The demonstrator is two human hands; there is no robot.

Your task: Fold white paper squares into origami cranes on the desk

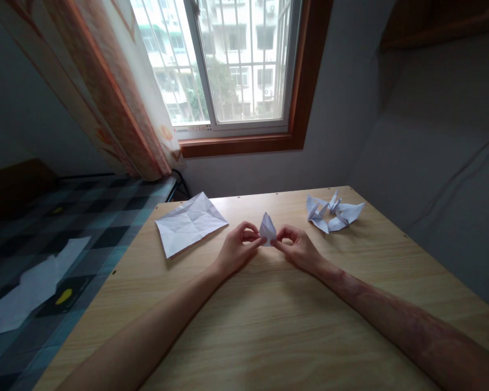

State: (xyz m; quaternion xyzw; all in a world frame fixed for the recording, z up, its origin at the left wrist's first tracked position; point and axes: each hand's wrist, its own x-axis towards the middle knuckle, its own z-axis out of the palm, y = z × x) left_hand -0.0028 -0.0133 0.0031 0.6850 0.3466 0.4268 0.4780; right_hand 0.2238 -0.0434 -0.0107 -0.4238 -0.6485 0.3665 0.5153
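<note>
A small folded white paper piece (268, 227) stands pointed upward between both my hands, just above the wooden table (269, 326). My left hand (237, 248) pinches its left side with curled fingers. My right hand (296, 247) pinches its right side the same way. A creased, unfolded white sheet (189, 222) lies flat to the left of my left hand. Finished folded paper figures (334, 213) lie in a small cluster at the table's far right.
A bed with a checked cover (44, 244) runs along the table's left edge, with white paper (32, 288) lying on it. A curtain (122, 98) and a barred window (232, 60) stand behind the table. A grey wall (440, 152) closes the right side.
</note>
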